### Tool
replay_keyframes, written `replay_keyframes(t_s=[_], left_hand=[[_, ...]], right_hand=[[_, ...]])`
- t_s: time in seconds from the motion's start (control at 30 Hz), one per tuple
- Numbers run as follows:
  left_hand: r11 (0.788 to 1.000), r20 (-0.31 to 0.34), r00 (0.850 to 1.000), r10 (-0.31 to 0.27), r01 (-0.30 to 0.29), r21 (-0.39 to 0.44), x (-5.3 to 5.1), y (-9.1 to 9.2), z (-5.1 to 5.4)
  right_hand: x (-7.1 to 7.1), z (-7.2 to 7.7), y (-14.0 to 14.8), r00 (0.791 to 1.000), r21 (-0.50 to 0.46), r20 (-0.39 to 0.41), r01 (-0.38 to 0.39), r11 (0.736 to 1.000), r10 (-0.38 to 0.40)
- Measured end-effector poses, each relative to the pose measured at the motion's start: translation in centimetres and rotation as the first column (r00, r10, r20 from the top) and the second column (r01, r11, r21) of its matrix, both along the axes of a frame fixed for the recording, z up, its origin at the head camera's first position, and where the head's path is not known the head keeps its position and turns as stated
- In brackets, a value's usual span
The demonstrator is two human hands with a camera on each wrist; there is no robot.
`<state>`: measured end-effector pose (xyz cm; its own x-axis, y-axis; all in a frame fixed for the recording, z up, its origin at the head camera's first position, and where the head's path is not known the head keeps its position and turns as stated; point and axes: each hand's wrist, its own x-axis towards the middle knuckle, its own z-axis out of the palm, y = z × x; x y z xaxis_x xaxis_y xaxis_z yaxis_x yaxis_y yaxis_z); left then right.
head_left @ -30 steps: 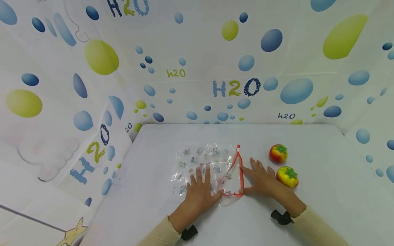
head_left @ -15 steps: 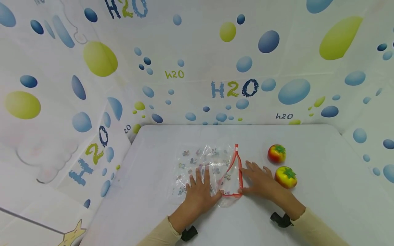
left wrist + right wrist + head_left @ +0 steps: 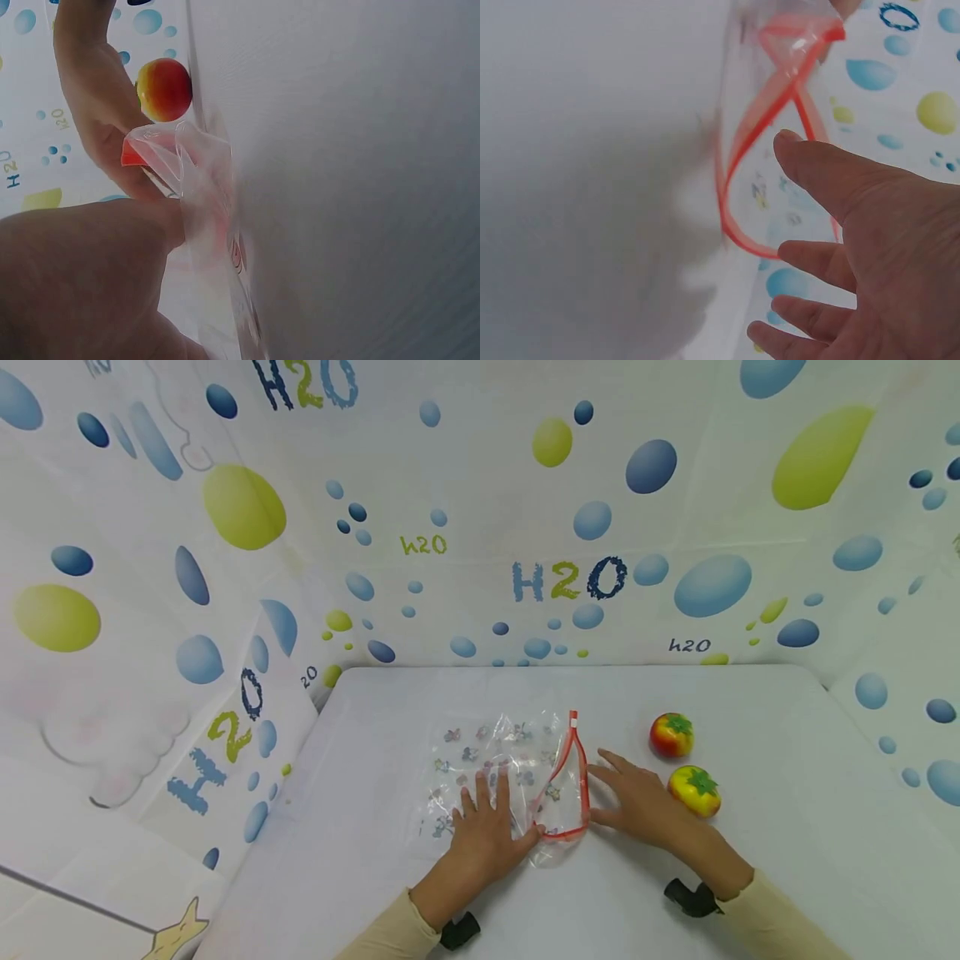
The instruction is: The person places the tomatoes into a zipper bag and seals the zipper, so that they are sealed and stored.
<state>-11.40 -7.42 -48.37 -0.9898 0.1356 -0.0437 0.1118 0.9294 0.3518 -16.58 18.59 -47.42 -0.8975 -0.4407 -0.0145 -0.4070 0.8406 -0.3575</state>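
Observation:
A clear plastic zip bag (image 3: 480,739), printed with small figures, lies on the table with its red-edged mouth (image 3: 585,785) gaping to the right. My left hand (image 3: 483,843) rests on the bag with fingers spread, its thumb by the lower corner of the mouth. Just right of the red edge is my right hand (image 3: 645,806), its fingers extended and holding nothing. In the right wrist view its thumb and fingers (image 3: 821,262) are spread around the opening; contact with the rim is hard to judge. The left wrist view shows the left thumb (image 3: 169,225) against the plastic.
Behind the right hand sit two imitation fruits with green leafy tops, a red one (image 3: 671,735) and a yellow-red one (image 3: 694,791). The white table (image 3: 360,727) meets a printed backdrop (image 3: 480,585) at its rear edge. Black wrist mounts (image 3: 460,930) sit under the forearms.
My right hand has eased slightly back from the red edge, its thumb coming off the bag's lower corner. The left hand stays on the bag. The head view has shifted a little.

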Motion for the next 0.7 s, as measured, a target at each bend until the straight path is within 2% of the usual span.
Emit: replay_keyframes(t_s=[0.2, 0.43, 0.53, 0.7], left_hand=[[1.000, 0.011, 1.000, 0.002, -0.002, 0.011, 0.0, -0.1, 0.0], [1.000, 0.009, 1.000, -0.005, 0.005, 0.007, 0.1, -0.2, 0.2], [1.000, 0.007, 1.000, -0.008, 0.008, 0.010, 0.0, -0.2, 0.3], [1.000, 0.008, 1.000, -0.016, 0.016, 0.011, -0.1, -0.2, 0.0]], right_hand=[[-0.2, 1.8, 1.0, 0.999, -0.025, -0.051, 0.018, 1.000, -0.019], [-0.3, 3.8, 2.6, 0.995, -0.063, -0.071, 0.065, 0.996, -0.069], [-0.5, 4.5, 3.5, 0.995, -0.063, -0.061, 0.081, 0.995, -0.085], [-1.0, 5.6, 5.1, 0.993, -0.063, 0.003, 0.122, 0.991, -0.122]])
